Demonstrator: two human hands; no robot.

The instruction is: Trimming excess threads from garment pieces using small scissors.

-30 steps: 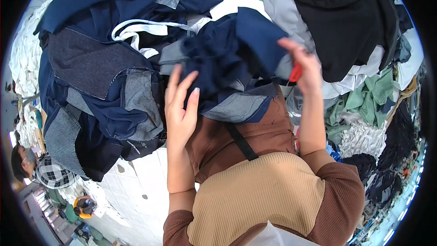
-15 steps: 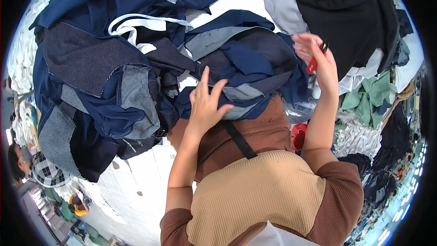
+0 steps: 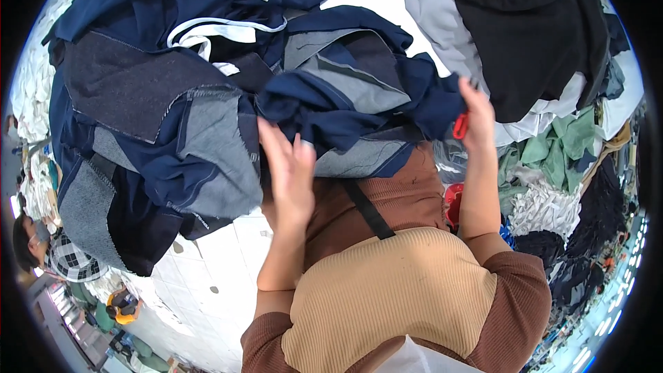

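Note:
A navy garment (image 3: 338, 114) with grey undersides and dark denim-like panels lies bunched in front of me, partly over my lap. My left hand (image 3: 290, 169) is at its left side, fingers stretched out and slightly blurred, the fingertips against the cloth. At the garment's right end, my right hand (image 3: 478, 116) is closed around red-handled thread snips (image 3: 460, 126), their dark tip showing above the fingers. Navy cloth reaches this hand's thumb and fingers; whether they pinch it I cannot tell.
A heap of dark denim and navy garments (image 3: 117, 83) lies at left, with a white strip (image 3: 224, 31) on it. Black cloth (image 3: 532, 34) and light grey cloth (image 3: 428, 7) are piled at right, above green cloth (image 3: 556, 141). Other people sit far left.
My right hand has come down to the garment's right end with the snips. My left hand has moved left and slightly down. The navy cloth between them has been spread and shifted.

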